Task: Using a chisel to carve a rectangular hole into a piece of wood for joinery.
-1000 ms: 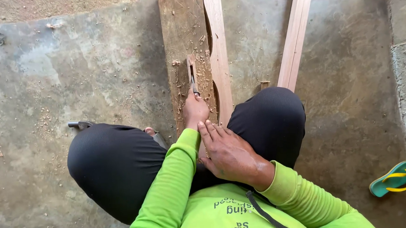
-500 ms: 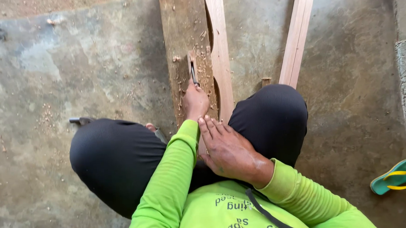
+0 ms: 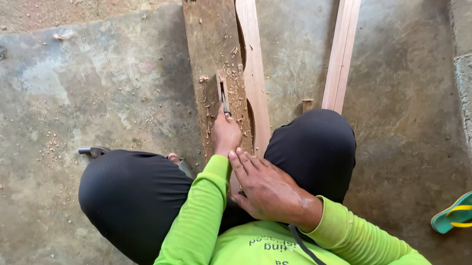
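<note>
I squat over a dark, worn plank (image 3: pixel 210 50) lying on the concrete floor. My left hand (image 3: pixel 226 134) is closed around a small metal chisel (image 3: pixel 224 98), whose blade rests in a notch cut in the plank, with wood chips scattered around it. My right hand (image 3: pixel 269 190) lies flat with its fingers together against my left forearm, between my knees, and holds nothing. A pale wooden strip (image 3: pixel 252 69) with a wavy cut edge lies along the plank's right side.
A second pale batten (image 3: pixel 343 45) lies on the floor to the right. A hammer head (image 3: pixel 92 151) pokes out behind my left knee. A green and yellow flip-flop (image 3: pixel 458 212) lies at lower right, near a concrete ledge (image 3: pixel 471 93). Sawdust dots the floor.
Both hands keep their places; the left hand stays on the chisel at the notch. The view has only shifted slightly.
</note>
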